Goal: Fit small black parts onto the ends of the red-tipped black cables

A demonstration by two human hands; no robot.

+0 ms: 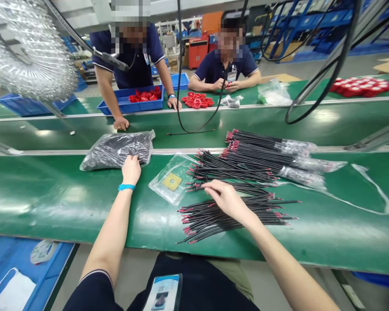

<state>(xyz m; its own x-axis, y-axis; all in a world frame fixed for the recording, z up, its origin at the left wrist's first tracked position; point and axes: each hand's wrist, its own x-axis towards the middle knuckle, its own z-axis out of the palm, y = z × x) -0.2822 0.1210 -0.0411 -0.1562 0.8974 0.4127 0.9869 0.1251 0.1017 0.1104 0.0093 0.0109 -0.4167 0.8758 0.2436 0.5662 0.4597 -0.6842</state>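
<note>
My left hand [131, 169], with a blue band at the wrist, has its fingers closed at the right end of a clear plastic bag [112, 149] full of dark parts. Over the black cables with red tips [240, 170], my right hand [223, 195] has thumb and fingers pinched near the cable ends; what lies between them is too small to make out. A separate spread of black cables [233, 216] lies just below that hand. Between my hands is a flat clear bag [162, 183] with a yellow square piece [172, 182] on it.
Bundled cables in clear wrap [298, 162] lie at the right, beside a white strip [376, 190]. Two people are across the bench, near a blue tray [116, 101] of red parts and a red pile [197, 100]. A black cable loop [324, 103] hangs at upper right.
</note>
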